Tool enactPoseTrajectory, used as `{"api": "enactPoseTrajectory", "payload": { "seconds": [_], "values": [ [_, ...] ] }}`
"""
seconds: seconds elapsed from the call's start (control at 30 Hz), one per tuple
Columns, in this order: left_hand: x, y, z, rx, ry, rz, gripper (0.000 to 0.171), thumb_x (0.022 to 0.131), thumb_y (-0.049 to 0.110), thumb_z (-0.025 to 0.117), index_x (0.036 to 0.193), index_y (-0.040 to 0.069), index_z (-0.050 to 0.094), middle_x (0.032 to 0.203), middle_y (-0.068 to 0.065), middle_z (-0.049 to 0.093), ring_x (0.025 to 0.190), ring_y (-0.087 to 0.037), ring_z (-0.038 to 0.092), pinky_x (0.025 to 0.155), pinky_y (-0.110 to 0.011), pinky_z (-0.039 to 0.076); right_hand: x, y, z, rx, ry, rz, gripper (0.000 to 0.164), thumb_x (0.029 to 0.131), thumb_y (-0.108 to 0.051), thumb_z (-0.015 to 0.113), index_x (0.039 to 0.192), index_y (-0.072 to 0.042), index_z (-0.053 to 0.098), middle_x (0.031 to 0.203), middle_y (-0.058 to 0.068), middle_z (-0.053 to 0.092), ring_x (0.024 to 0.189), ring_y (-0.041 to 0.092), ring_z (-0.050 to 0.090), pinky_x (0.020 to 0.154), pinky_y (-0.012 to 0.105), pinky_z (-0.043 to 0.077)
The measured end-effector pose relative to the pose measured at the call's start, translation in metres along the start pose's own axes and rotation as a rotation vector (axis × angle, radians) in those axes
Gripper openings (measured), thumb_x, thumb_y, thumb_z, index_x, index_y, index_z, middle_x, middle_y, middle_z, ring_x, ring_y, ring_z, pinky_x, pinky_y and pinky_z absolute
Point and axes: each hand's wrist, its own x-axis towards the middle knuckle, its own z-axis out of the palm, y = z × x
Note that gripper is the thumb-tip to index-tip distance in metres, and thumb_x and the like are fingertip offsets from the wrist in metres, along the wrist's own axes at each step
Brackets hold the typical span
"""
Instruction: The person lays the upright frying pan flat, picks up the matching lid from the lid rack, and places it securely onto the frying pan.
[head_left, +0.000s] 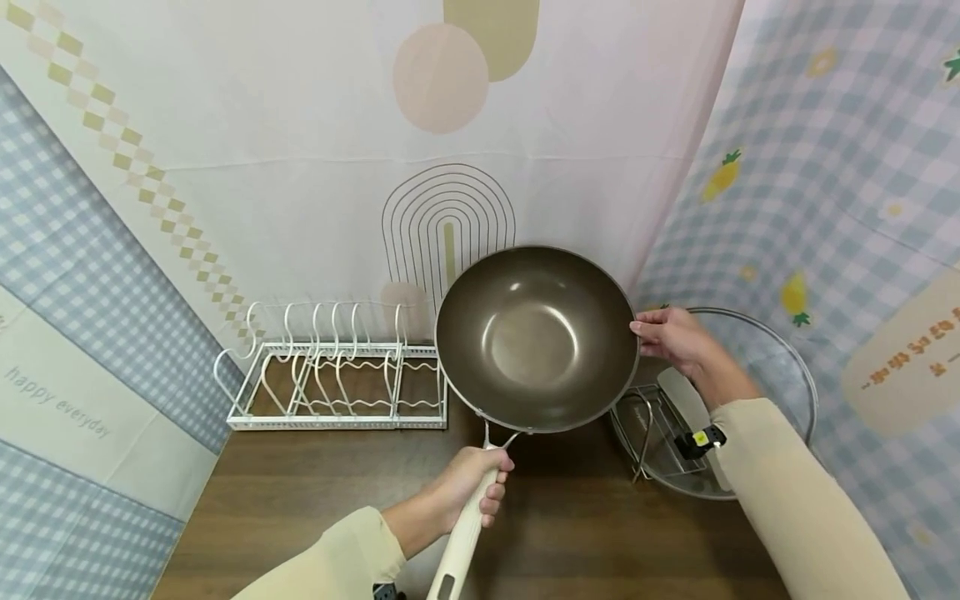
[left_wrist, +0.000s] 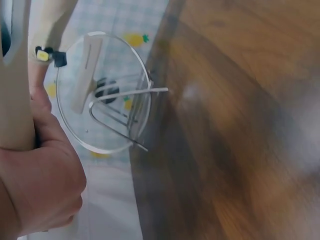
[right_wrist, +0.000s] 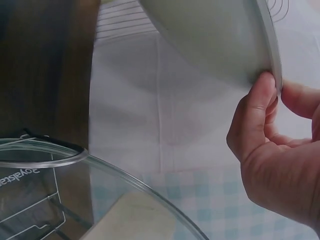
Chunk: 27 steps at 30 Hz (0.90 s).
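A wok (head_left: 536, 337) with a dark brown inside and a pale outside is held up over the table, its inside facing the head camera. My left hand (head_left: 472, 487) grips its cream handle (head_left: 461, 542); the left wrist view shows that hand's curled fingers at the left edge. With thumb and fingers my right hand (head_left: 675, 337) pinches the wok's right rim, plainly seen in the right wrist view. Behind the right forearm a glass lid (head_left: 787, 342) with a cream handle leans upright in a metal wire stand (head_left: 645, 425).
A white wire rack (head_left: 337, 422) with several curved dividers stands left of the wok on the brown wooden table (head_left: 322, 483). Patterned cloth hangs at the back (head_left: 300, 208) and on both sides. The glass lid and its stand are close to the right arm.
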Motion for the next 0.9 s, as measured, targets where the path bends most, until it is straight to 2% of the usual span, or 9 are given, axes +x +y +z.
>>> {"api": "enactPoseTrajectory", "payload": {
  "seconds": [0.13, 0.27, 0.37, 0.7, 0.9],
  "values": [
    [0.001, -0.001, -0.005, 0.077, 0.069, 0.051, 0.019, 0.084, 0.018, 0.06, 0.068, 0.014, 0.05, 0.051, 0.005, 0.04, 0.038, -0.006, 0.037, 0.034, -0.022, 0.037, -0.006, 0.004, 0.003, -0.01, 0.023, -0.005, 0.015, 0.106, -0.01, 0.054, 0.113, 0.002, 0.05, 0.085, -0.008, 0.057, 0.065, 0.004, 0.06, 0.065, 0.02, 0.057],
    [0.0, -0.001, -0.009, 0.134, 0.093, 0.066, 0.017, 0.083, 0.018, 0.06, 0.069, 0.012, 0.051, 0.051, 0.004, 0.042, 0.037, -0.007, 0.039, 0.034, -0.023, 0.038, -0.012, 0.009, 0.005, 0.045, 0.033, -0.013, 0.008, 0.105, -0.008, 0.055, 0.105, 0.0, 0.054, 0.082, -0.006, 0.057, 0.062, 0.006, 0.06, 0.062, 0.02, 0.057],
    [0.0, -0.001, -0.01, 0.183, 0.115, 0.075, 0.017, 0.083, 0.017, 0.059, 0.069, 0.012, 0.052, 0.05, 0.003, 0.044, 0.036, -0.007, 0.04, 0.033, -0.024, 0.04, -0.015, 0.013, 0.006, 0.073, 0.033, -0.016, 0.007, 0.104, -0.007, 0.056, 0.105, 0.0, 0.054, 0.081, -0.006, 0.058, 0.062, 0.006, 0.061, 0.061, 0.02, 0.057],
    [0.002, -0.002, -0.025, 0.351, 0.234, 0.171, 0.015, 0.083, 0.011, 0.06, 0.073, 0.0, 0.059, 0.046, 0.002, 0.051, 0.032, -0.007, 0.046, 0.032, -0.024, 0.043, -0.019, 0.022, 0.014, 0.003, 0.07, -0.022, 0.021, 0.105, -0.008, 0.055, 0.117, 0.008, 0.049, 0.086, -0.006, 0.058, 0.067, 0.004, 0.062, 0.065, 0.02, 0.058],
    [0.005, -0.002, -0.036, 0.455, 0.266, 0.203, 0.009, 0.083, 0.01, 0.062, 0.078, 0.004, 0.059, 0.045, 0.001, 0.053, 0.031, -0.007, 0.048, 0.033, -0.025, 0.044, -0.027, 0.03, 0.019, -0.003, 0.102, -0.015, 0.031, 0.106, -0.011, 0.055, 0.125, 0.011, 0.046, 0.088, -0.005, 0.057, 0.071, 0.003, 0.06, 0.066, 0.02, 0.058]
  ]
}}
